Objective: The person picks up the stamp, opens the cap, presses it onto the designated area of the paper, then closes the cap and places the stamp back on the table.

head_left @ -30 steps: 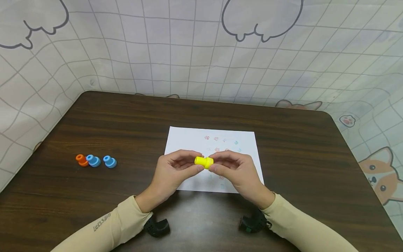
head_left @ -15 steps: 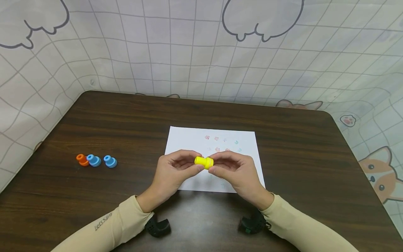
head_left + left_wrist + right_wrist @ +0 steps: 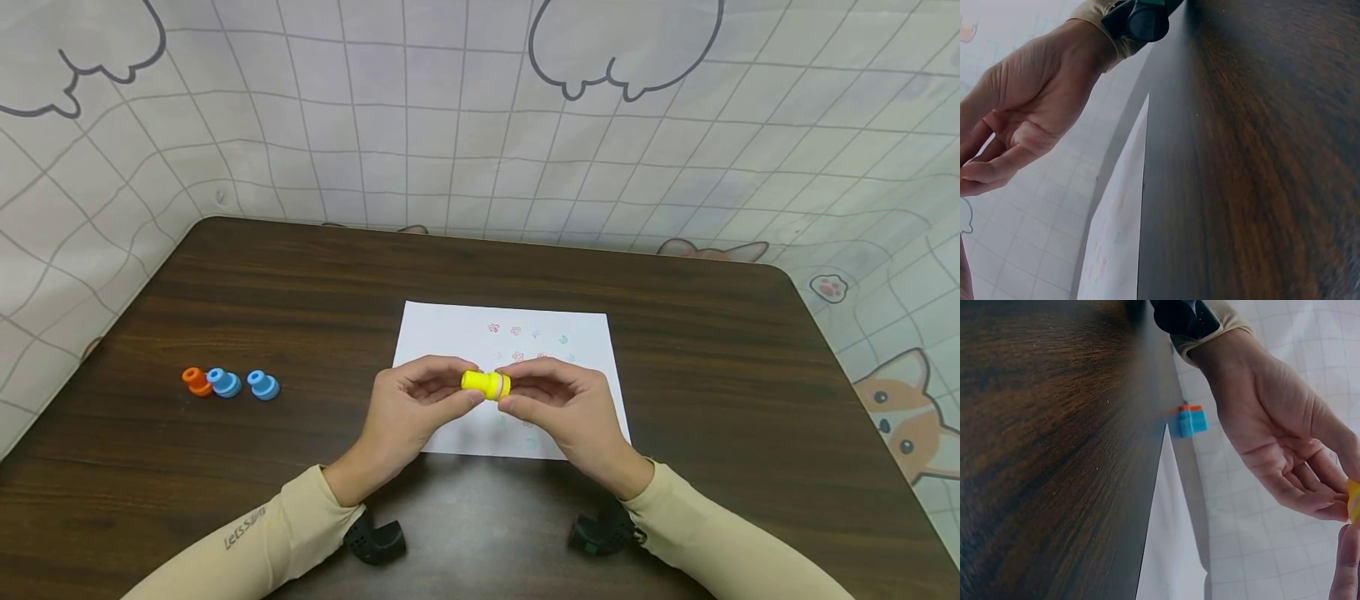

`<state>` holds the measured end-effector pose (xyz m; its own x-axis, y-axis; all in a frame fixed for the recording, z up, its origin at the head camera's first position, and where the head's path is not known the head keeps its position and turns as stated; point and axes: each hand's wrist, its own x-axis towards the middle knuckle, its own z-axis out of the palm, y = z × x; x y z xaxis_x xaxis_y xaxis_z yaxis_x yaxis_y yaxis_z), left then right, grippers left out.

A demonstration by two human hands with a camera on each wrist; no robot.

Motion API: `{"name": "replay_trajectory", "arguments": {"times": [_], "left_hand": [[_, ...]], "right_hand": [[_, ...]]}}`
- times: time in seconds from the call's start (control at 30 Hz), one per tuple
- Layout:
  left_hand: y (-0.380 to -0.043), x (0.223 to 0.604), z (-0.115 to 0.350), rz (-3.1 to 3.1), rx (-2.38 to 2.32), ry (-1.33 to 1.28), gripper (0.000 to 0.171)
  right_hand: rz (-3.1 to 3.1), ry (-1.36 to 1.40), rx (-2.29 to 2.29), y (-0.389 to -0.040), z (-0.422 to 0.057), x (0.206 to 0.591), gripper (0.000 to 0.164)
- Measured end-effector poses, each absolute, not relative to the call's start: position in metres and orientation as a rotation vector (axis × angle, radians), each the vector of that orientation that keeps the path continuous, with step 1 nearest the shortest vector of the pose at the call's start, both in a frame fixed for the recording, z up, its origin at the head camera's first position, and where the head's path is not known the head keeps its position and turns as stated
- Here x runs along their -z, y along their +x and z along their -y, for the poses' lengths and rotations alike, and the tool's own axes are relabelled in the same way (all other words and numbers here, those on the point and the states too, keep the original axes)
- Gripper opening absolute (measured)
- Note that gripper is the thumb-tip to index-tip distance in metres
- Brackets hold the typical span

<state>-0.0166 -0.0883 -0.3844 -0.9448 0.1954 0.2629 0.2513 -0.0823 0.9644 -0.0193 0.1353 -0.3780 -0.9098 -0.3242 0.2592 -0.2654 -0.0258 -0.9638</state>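
Note:
Above a sheet of white paper [image 3: 442, 333], a small yellow stamp [image 3: 475, 381] lies sideways between my two hands. My left hand [image 3: 416, 402] pinches its narrow handle end with thumb and fingers. At the wider end, my right hand [image 3: 576, 407] pinches the yellow cap [image 3: 506, 386]. A pale pinkish band shows between cap and stamp body. The right wrist view catches only part of the yellow stamp at its edge, while the left wrist view leaves it out. Small red and teal prints mark the paper, some hidden behind the hands.
To the left on the dark wooden table [image 3: 315, 283] stand an orange stamp [image 3: 195, 381], a blue stamp [image 3: 223, 382] close beside it, and another blue stamp [image 3: 262, 385] slightly apart. A white grid-patterned curtain [image 3: 450, 125] surrounds the table's back and sides.
The cap has shifted slightly right from the stamp body, and the pale band between them has come into view. Both hands otherwise stay nearly in place.

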Motion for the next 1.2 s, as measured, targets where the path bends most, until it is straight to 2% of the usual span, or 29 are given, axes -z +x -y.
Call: {"name": "replay_trajectory", "arguments": {"times": [0.57,1.2], "left_hand": [[-0.018,0.382,0.088,2.082,2.255,-0.526,0.031],[-0.027,0.376,0.096,2.277,2.068,-0.556,0.034]], "right_hand": [[-2.166,-0.665,2.175,-0.021,-0.139,0.372,0.035],[-2.259,-0.655,2.267,-0.026,-0.155,0.354,0.034]]}}
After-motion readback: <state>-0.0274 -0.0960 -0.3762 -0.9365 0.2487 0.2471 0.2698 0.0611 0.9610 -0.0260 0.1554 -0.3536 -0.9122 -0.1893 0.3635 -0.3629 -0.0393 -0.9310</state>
